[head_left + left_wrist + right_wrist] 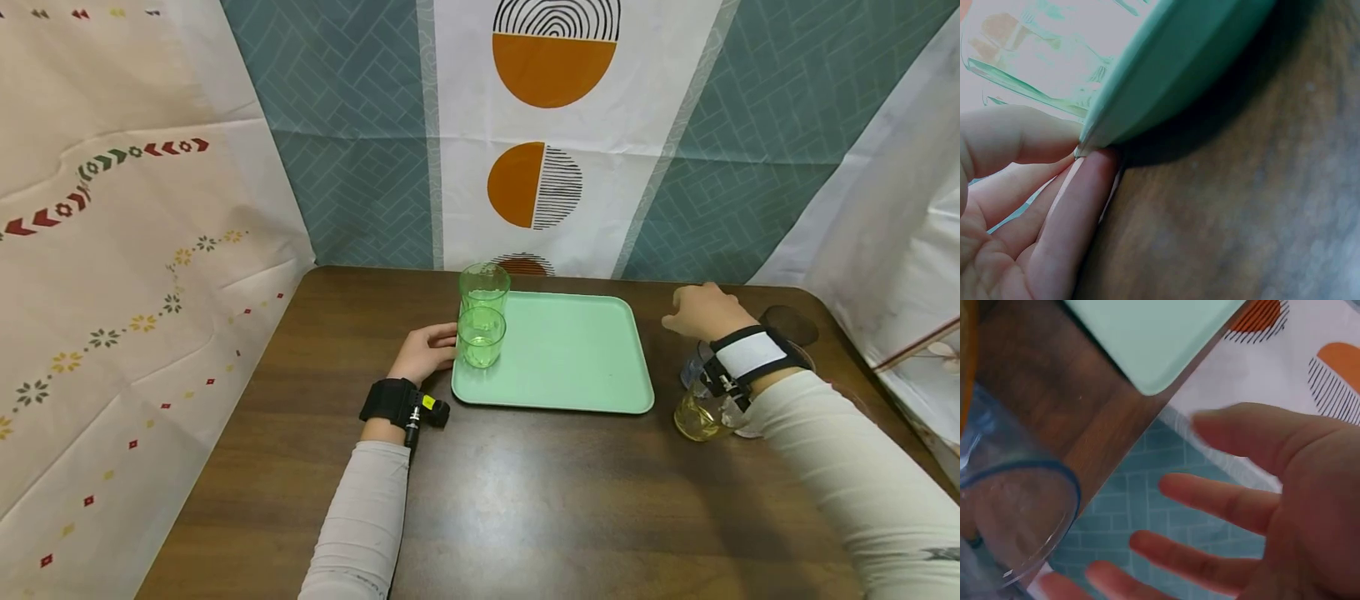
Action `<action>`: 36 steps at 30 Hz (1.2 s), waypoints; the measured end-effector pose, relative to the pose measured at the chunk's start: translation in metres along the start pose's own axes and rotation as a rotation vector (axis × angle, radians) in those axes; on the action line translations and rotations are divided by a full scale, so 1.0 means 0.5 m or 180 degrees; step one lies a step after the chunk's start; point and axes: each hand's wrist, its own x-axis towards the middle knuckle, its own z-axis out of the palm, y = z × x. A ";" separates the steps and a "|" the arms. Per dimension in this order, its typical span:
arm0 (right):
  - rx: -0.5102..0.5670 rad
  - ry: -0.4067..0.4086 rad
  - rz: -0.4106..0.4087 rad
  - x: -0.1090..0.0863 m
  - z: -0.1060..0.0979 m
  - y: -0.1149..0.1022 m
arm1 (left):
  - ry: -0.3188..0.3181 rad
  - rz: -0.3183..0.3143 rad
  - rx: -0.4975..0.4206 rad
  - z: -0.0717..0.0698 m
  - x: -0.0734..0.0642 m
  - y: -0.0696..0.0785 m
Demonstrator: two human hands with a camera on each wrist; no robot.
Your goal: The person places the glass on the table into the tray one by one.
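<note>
My left hand [423,354] is at the left edge of a light green tray [577,354]. In the left wrist view its thumb and a finger pinch the tray's rim [1100,128]. Two green drinking glasses stand one behind the other along the tray's left side, the near glass [482,340] and the far glass [484,285]. To the right of the tray, my right hand [708,310] is raised near several glasses and holds nothing. Its fingers [1210,500] are spread apart in the right wrist view, beside a blue-rimmed glass [1019,472].
A yellow glass [697,419] stands right of the tray, with the blue glass [688,372] behind it. My right wrist and sleeve partly hide these glasses. Farther right is a dark round piece [789,325]. Patterned cloth [360,167] hangs behind the wooden table [540,508].
</note>
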 end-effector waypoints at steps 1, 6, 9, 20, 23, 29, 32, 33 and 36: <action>0.0002 -0.0051 0.0016 -0.002 -0.002 0.007 | 0.0007 0.0013 0.0012 0.000 0.000 0.000; 0.0009 -0.0182 0.0006 -0.009 -0.004 0.034 | 0.0082 0.0029 0.0049 0.001 0.004 -0.004; -0.0009 -0.0250 -0.0003 -0.014 -0.004 0.042 | 0.0107 -0.0005 0.0044 0.000 0.004 -0.004; 0.0018 -0.0391 0.0097 -0.021 -0.010 0.043 | 0.0077 -0.0049 0.0022 -0.009 0.005 0.004; 0.0045 -0.0399 0.0120 -0.023 -0.006 0.045 | 0.0101 -0.0070 0.0023 -0.006 0.008 -0.004; 0.0048 -0.0381 0.0195 -0.030 0.005 0.058 | 0.0138 -0.0018 0.0114 -0.003 0.029 -0.040; 0.0055 -0.0363 0.0198 -0.035 0.010 0.065 | 0.0140 0.0027 0.0131 -0.002 0.035 -0.049; 0.0054 -0.0354 0.0191 -0.036 0.011 0.066 | 0.0143 0.0032 0.0131 -0.002 0.036 -0.050; 0.0062 -0.0324 0.0172 -0.039 0.014 0.068 | 0.0140 0.0022 0.0099 -0.001 0.037 -0.048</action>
